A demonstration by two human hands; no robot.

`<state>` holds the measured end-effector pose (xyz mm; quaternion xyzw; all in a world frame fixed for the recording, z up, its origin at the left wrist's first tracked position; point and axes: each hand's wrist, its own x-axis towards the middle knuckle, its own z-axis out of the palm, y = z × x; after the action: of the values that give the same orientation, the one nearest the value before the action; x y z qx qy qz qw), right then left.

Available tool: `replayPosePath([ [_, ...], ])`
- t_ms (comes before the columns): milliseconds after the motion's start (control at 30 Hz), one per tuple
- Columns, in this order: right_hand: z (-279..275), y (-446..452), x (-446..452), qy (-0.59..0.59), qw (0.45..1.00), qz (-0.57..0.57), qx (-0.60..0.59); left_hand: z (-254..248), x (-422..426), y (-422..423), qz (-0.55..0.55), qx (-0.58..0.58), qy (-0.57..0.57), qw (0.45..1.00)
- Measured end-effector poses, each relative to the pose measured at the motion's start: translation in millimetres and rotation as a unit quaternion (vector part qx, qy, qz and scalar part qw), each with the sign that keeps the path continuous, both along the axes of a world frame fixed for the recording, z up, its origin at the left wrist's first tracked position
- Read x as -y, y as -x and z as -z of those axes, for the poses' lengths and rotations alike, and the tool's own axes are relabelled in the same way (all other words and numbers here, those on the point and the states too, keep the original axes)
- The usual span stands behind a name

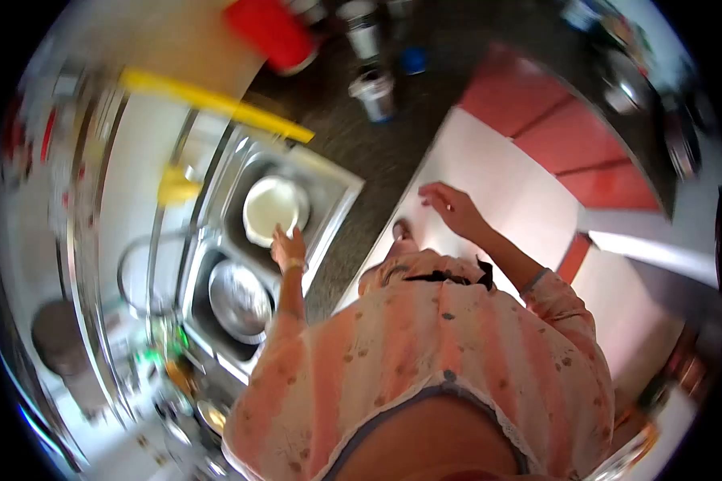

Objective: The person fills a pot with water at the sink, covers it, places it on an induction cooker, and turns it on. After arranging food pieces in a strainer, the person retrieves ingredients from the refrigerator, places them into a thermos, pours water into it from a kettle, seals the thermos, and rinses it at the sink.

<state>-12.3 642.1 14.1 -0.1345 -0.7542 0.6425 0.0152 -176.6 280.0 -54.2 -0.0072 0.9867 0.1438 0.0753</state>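
My left hand point(289, 248) reaches over the near rim of a white bowl point(274, 207), its fingers slightly apart. Whether the fingertips touch the rim is hard to tell. The bowl sits in the upper basin of a steel double sink point(338, 186); what it contains, if anything, is unclear. In the lower basin lies a round metal bowl point(239, 298), just left of my left forearm. Off to the right, my right hand point(451, 207) hangs in the air above the pale floor, fingers stretched out and holding nothing.
A dark countertop point(401, 144) borders the sink. On it stand a red container point(273, 34), a small cup-like container point(373, 92) and a blue lid-like item point(413, 60). A yellow strip point(217, 104) runs behind the sink. Red cabinet fronts point(537, 120) stand at the right.
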Motion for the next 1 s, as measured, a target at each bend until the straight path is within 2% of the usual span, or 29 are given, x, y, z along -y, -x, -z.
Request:
replayPosePath([
  [33,9,-25,-11,-0.006,1.0,0.016,0.013,-11,-30,-18,0.087,-0.168,0.025,0.982],
  [67,14,-52,-18,0.023,0.998,0.063,0.015,-20,-61,-22,0.174,-0.194,-0.045,0.964],
  [100,16,-79,-23,0.002,0.995,0.097,0.015,-25,-95,-28,0.258,-0.211,-0.117,0.935],
  [167,28,-139,-31,-0.03,0.986,0.162,0.034,-39,-170,-57,0.384,-0.172,-0.181,0.889],
  [233,36,-202,-32,-0.023,0.978,0.201,0.058,-23,-228,-84,0.507,-0.115,-0.192,0.833],
  [300,27,-264,-27,0.016,0.949,0.311,0.043,-13,-277,-127,0.591,-0.105,-0.199,0.775],
  [367,28,-328,-26,0.032,0.918,0.388,0.073,-2,-322,-176,0.638,0.019,-0.17,0.751],
  [500,37,-455,-13,0.022,0.84,0.535,0.089,30,-375,-276,0.723,0.087,-0.193,0.658],
  [567,35,-496,-6,0.016,0.8,0.593,0.095,84,-393,-290,0.752,0.085,-0.117,0.643],
  [633,42,-526,-3,0.015,0.773,0.63,0.071,134,-400,-286,0.741,0.137,-0.021,0.657],
  [767,27,-564,-19,-0.014,0.74,0.667,0.084,165,-427,-279,0.731,0.214,0.124,0.636],
  [800,25,-573,-28,-0.043,0.745,0.657,0.103,171,-441,-282,0.729,0.22,0.165,0.627],
  [933,29,-610,-77,-0.052,0.724,0.682,0.085,194,-523,-308,0.737,0.22,0.288,0.571],
  [1000,37,-633,-105,-0.046,0.718,0.687,0.106,203,-578,-329,0.78,0.184,0.335,0.496],
])
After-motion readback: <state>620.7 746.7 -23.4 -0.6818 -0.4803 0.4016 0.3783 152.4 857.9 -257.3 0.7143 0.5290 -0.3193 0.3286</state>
